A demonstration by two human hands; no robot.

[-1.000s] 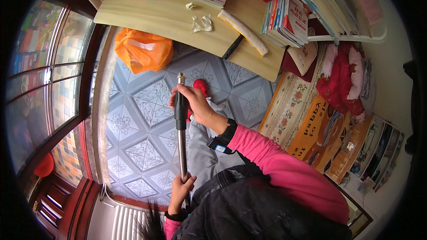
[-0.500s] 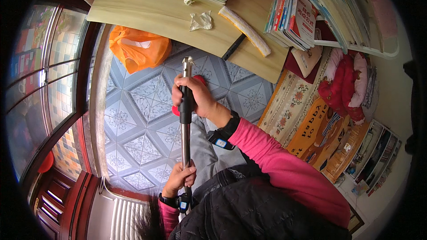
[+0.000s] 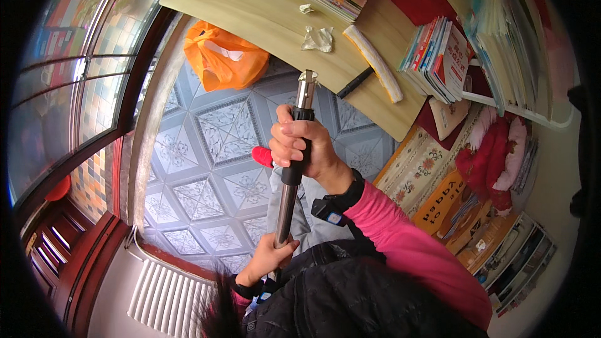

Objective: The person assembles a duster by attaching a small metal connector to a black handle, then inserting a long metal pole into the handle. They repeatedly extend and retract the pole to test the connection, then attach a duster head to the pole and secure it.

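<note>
The metal pole (image 3: 287, 209) is seen leaning more to the right than half a second ago, its top end now shown across the desk's near edge instead of short of it. Its black sleeve (image 3: 293, 174) is wrapped by the fingers of the right hand (image 3: 313, 147); lower down, the shaft is gripped by the left hand (image 3: 270, 259). Near the desk's (image 3: 263, 9) right corner, a padded strip (image 3: 374, 62) is laid, its black handle (image 3: 355, 82) jutted towards the near edge. Crumpled paper (image 3: 318, 39) is left beside it. Below the near edge's left part, an orange bag (image 3: 235, 66) is set on the tiled floor (image 3: 225, 131).
</note>
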